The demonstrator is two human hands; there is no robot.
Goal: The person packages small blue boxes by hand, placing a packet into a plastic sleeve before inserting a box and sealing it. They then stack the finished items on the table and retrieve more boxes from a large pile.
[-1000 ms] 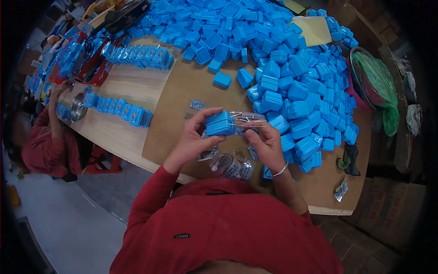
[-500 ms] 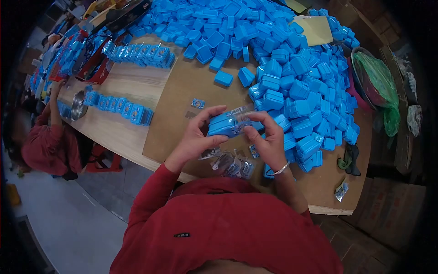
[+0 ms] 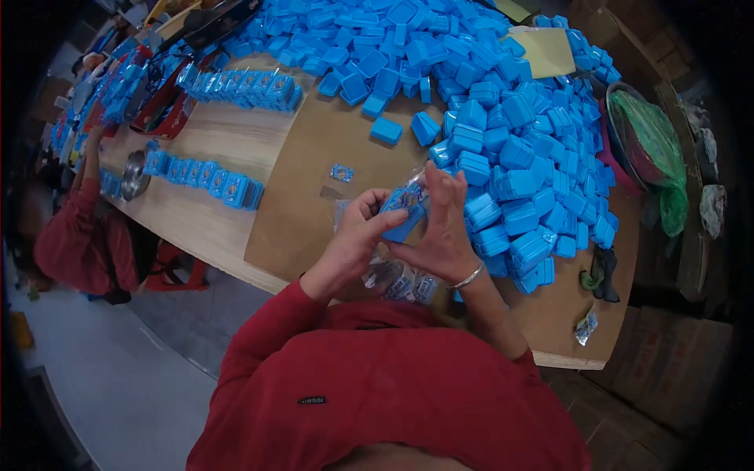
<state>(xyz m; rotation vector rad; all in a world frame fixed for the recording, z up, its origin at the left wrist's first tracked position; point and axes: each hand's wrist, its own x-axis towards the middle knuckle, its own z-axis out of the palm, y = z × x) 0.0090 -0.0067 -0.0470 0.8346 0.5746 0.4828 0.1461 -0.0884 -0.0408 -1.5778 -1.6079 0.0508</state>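
Observation:
My left hand point(image 3: 352, 239) grips a blue plastic box point(image 3: 402, 224) in a clear bag, thumb across its face. A printed card lies on the side turned toward me. Beside the box, my right hand point(image 3: 448, 235) is open, fingers stretched upward and thumb apart near the box's lower edge; whether it touches the box is hard to tell. Beneath my hands lie several clear bags with printed labels point(image 3: 404, 284). A small printed card point(image 3: 341, 173) lies flat on the brown board point(image 3: 306, 180) beyond my left hand.
A large heap of blue boxes point(image 3: 503, 133) covers the back and right. Rows of packed boxes point(image 3: 236, 190) stand at left, near a metal bowl point(image 3: 135, 174). At far left sits another person point(image 3: 75, 243) in red. A basin with a green bag point(image 3: 652, 141) is at right.
The bagged box has tilted upright, and its printed side now faces me. My right hand has loosened from it and raised its fingers. My left hand has shifted slightly right.

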